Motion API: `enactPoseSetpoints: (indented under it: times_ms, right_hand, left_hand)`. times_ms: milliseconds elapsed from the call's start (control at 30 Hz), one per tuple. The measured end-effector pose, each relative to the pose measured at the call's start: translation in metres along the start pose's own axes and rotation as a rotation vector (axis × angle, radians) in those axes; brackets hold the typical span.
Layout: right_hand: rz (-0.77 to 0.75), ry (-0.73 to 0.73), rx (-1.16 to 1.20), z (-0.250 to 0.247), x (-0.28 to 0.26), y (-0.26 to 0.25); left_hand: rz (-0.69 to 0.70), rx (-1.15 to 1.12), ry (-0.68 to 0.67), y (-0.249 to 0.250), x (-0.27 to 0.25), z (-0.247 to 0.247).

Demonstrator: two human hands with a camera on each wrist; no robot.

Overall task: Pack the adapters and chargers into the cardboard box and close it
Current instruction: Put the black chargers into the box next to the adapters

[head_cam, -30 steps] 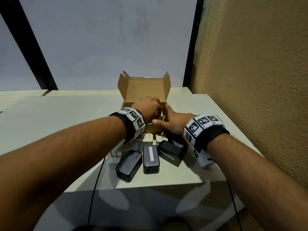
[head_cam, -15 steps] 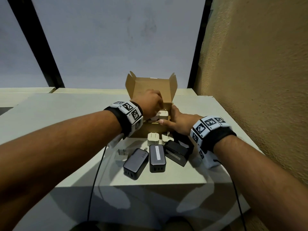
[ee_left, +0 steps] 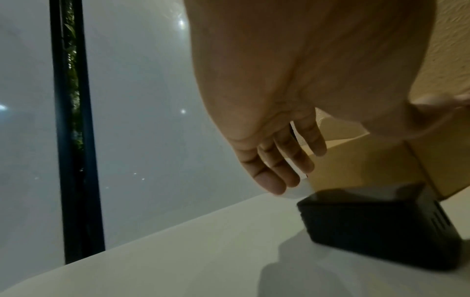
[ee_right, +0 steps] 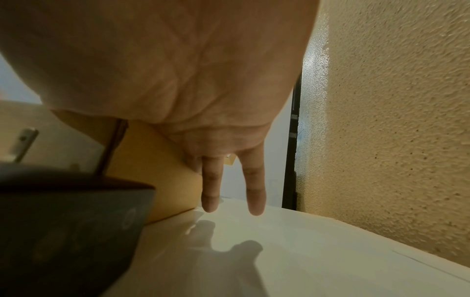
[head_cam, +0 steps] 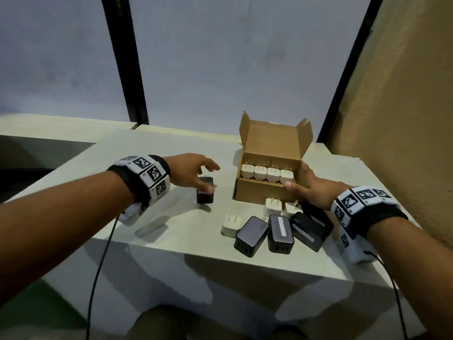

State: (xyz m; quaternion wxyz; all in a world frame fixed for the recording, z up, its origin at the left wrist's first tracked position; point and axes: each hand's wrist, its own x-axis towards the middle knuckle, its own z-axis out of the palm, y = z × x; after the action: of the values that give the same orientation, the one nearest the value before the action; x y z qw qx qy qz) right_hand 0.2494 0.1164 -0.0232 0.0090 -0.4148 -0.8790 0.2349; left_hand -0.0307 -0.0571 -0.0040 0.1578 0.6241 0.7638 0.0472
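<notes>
The cardboard box stands open on the table, lid upright, with several white adapters in a row along its front. My right hand braces the box's front right corner, thumb on the front rim and straight fingers along the side wall. My left hand is open over a black charger left of the box, the thumb touching its top. In the left wrist view the fingers reach out past that charger. Nothing is gripped.
In front of the box lie three loose white adapters and several black chargers, one close under my right wrist. A rough tan wall rises on the right. The table's front edge is near the chargers.
My left hand has left the box, where it held a white adapter, and swung left over the lone black charger. My right hand stays on the box's corner.
</notes>
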Motion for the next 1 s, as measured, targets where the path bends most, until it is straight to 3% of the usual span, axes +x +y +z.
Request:
enactPoseSetpoints:
  times_ms: [100,467,767,1000]
  right_hand:
    - [0.003,0.006,0.014,0.0,-0.007,-0.008]
    - [0.058,-0.005,-0.078,-0.002,-0.006,-0.007]
    - [0.101,-0.001,-0.102,-0.003,-0.007,-0.008]
    - [0.072,0.003,-0.098,-0.004,-0.01,-0.008]
  left_hand:
    - [-0.04,0.016,-0.048,-0.008,-0.008,0.01]
    - [0.001,0.071,0.067,0.0,0.007,0.029]
    - [0.163,-0.203,0.319,0.002,0.003,0.01]
    - [0.276,-0.359,0.41,0.021,0.011,0.001]
